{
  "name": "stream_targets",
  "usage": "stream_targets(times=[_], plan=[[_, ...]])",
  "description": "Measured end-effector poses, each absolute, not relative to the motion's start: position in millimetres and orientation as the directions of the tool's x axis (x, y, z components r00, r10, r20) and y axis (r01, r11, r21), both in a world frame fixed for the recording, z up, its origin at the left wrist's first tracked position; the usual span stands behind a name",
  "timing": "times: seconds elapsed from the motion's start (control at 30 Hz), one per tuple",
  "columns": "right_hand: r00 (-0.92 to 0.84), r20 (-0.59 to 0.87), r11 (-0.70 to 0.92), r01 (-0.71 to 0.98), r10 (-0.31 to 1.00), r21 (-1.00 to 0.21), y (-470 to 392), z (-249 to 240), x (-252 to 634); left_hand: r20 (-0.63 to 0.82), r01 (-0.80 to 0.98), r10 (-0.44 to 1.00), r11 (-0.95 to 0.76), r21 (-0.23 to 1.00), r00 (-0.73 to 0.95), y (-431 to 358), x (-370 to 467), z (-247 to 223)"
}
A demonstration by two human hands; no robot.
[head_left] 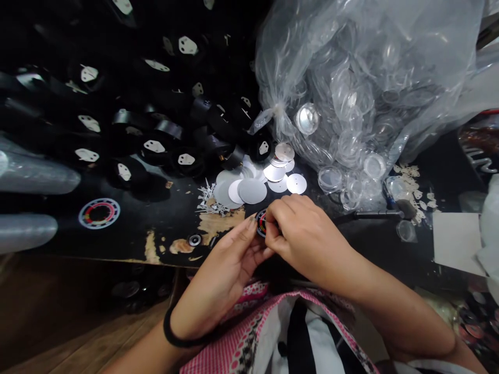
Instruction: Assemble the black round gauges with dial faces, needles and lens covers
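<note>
My left hand (230, 259) grips the edge of a small round gauge (261, 223) with a black, red and white dial face, held at the table's front edge. The fingers of my right hand (306, 228) are pinched together over the dial and cover much of it. Whatever lies between those right fingertips is hidden. Just beyond my hands are several flat silver discs (252, 191), some overlapping. White needle-like pointers (212, 199) form a loose pile to their left.
Black round housings (154, 148) with white plates crowd the back left. A clear bag (331, 67) spills transparent round caps (353, 184) at the right. A printed dial ring (99, 213), a dark rod (378, 214) and a white card (456, 241) lie on the black table (128, 244).
</note>
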State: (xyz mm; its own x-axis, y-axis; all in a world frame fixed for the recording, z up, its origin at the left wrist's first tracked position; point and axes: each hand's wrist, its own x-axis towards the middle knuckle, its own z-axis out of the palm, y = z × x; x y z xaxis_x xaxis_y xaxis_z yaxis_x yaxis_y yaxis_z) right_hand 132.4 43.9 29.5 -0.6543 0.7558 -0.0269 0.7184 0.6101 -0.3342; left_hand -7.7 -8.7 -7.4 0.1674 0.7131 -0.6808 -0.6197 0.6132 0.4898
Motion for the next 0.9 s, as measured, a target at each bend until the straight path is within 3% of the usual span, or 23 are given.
stream_targets(times=[0.17,0.27,0.33,0.43,0.5,0.6,0.73,0.9], plan=[[-0.6,-0.133,0.506,0.758,0.789,-0.412,46,35,131,-0.659,-0.529,0.748,0.593,0.607,0.082,-17,-9,-16],[-0.626,-0.17,0.456,0.703,0.761,-0.547,50,33,145,-0.655,-0.419,0.755,0.597,0.684,0.007,-19,-14,-29],[-0.492,-0.131,0.344,0.752,0.861,-0.562,55,28,162,-0.652,-0.459,0.758,0.577,0.676,-0.007,-17,-14,-36],[-0.054,-0.047,0.035,0.938,0.997,-0.345,68,18,187,-0.639,-0.541,0.769,0.536,0.648,-0.004,-12,-11,-36],[0.078,-0.048,-0.086,0.978,0.996,-0.19,77,10,196,-0.662,-0.568,0.748,0.564,0.6,0.043,-10,-8,-32],[0.053,-0.091,-0.064,0.99,0.994,-0.122,82,1,196,-0.703,-0.6,0.706,0.6,0.529,0.086,-9,-5,-26],[0.001,-0.098,-0.012,0.994,0.995,-0.112,80,-2,194,-0.669,-0.64,0.74,0.549,0.538,0.072,-10,-5,-24],[-0.058,-0.011,0.055,0.973,0.998,-0.223,81,0,206,-0.648,-0.655,0.752,0.55,0.519,0.118,-11,-5,-27]])
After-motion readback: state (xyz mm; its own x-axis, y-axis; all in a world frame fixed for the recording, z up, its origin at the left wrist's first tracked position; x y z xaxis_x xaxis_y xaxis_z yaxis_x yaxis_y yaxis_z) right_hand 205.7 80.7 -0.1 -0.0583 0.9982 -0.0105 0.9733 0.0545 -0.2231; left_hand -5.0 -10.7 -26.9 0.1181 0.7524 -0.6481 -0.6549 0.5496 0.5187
